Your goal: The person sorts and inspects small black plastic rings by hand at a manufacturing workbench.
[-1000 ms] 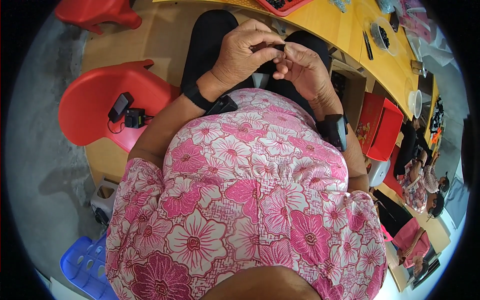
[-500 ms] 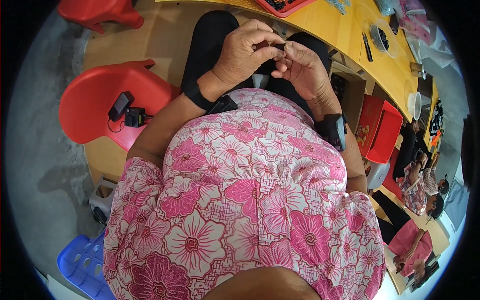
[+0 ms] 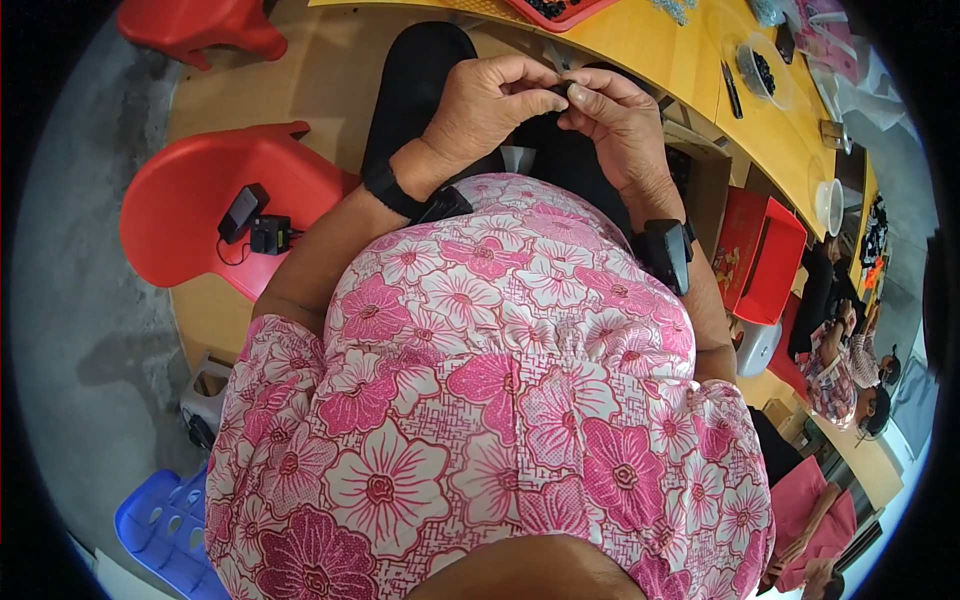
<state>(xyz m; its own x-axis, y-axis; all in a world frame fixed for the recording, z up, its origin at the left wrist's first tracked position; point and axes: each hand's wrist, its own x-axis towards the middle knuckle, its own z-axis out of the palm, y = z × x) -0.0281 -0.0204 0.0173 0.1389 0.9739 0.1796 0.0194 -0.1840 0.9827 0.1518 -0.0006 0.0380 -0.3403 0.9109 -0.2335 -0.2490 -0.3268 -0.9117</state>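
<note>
My left hand (image 3: 490,110) and my right hand (image 3: 620,125) meet above my lap, in front of my pink flowered top. Both pinch one small black part (image 3: 558,92) between thumbs and fingertips; most of it is hidden by the fingers. A black band sits on my left wrist (image 3: 385,190), and a black device is strapped to my right forearm (image 3: 668,252). My dark trousers (image 3: 420,90) show below the hands.
A yellow table (image 3: 690,70) curves along the top right, carrying a red tray (image 3: 560,10), a clear bowl of dark parts (image 3: 765,70) and a white cup (image 3: 830,205). To my left is a red chair (image 3: 200,200) bearing a small black device with cable (image 3: 255,225). Red box (image 3: 765,255) right; other people far right.
Both hands have stayed together on the small black part, with only slight finger shifts. The view has tilted a little.
</note>
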